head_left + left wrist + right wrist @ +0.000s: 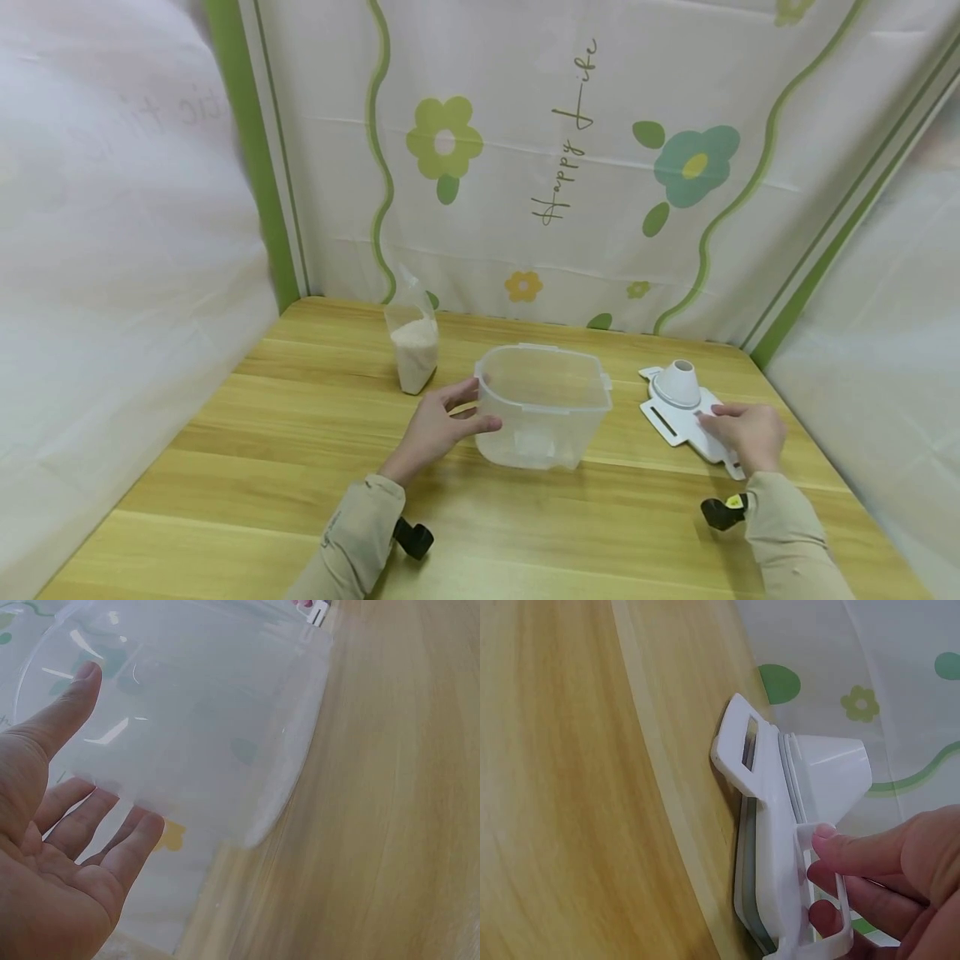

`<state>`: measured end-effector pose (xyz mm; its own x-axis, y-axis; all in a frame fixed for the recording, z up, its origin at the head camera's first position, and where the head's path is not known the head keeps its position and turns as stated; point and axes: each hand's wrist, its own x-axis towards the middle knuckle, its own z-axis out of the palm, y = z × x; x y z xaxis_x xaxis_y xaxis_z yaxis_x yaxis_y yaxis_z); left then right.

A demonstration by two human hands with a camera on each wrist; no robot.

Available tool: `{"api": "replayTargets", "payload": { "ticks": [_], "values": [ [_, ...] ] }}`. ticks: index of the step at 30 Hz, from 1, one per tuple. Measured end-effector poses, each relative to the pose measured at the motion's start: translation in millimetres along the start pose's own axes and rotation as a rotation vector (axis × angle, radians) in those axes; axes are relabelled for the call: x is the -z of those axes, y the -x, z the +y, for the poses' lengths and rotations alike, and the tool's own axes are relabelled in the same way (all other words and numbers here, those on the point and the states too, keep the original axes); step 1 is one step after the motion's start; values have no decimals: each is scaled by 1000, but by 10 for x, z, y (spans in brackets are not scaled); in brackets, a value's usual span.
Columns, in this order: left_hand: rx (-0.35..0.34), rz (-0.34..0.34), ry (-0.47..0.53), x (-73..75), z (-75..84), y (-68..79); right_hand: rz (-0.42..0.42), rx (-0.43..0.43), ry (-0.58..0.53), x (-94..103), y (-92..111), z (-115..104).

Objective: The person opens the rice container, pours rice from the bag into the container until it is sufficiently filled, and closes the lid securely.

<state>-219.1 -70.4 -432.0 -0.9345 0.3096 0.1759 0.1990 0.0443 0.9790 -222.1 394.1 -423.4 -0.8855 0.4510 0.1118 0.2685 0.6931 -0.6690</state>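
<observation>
A clear plastic container (543,429), its top uncovered, stands upright in the middle of the wooden table. My left hand (448,421) is at its left side with fingers and thumb spread. In the left wrist view, the fingertips (146,825) lie right at the container wall (202,727) and the thumb overlaps it. To the right, my right hand (750,433) pinches the raised handle (840,900) of a white lid (693,429), thumb on top and fingers curled beneath. The lid has slotted side clips, and a white cone-shaped spout (678,383) rises from it.
A clear bag (415,350) partly filled with pale grains stands behind and left of the container. The wooden table (247,500) ends at a flower-printed curtain (510,242) at the back, with more white curtain (112,250) along the sides.
</observation>
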Motion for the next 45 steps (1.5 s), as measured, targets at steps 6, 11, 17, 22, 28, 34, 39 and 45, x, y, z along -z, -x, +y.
{"api": "replayTargets", "payload": {
  "ticks": [6,11,17,22,28,34,39,45],
  "values": [
    [-5,-5,9,4,-7,7,-1,-14,-1,-2,-3,4],
    [-2,1,6,4,0,23,-6,-27,-10,3,3,1],
    [-8,3,7,4,-9,22,-2,-17,1,11,2,14],
    [-8,-18,31,-4,-34,26,-15,-19,1,17,27,27],
    [16,-13,35,-14,57,75,-23,-38,-11,-3,41,27],
    [12,-11,25,-25,79,50,-9,-25,-3,-13,7,72],
    [-9,-11,29,-29,-46,3,-13,-35,-14,-5,19,82],
    [-12,3,10,-11,-39,6,-5,-31,-31,-11,19,61]
  ]
}}
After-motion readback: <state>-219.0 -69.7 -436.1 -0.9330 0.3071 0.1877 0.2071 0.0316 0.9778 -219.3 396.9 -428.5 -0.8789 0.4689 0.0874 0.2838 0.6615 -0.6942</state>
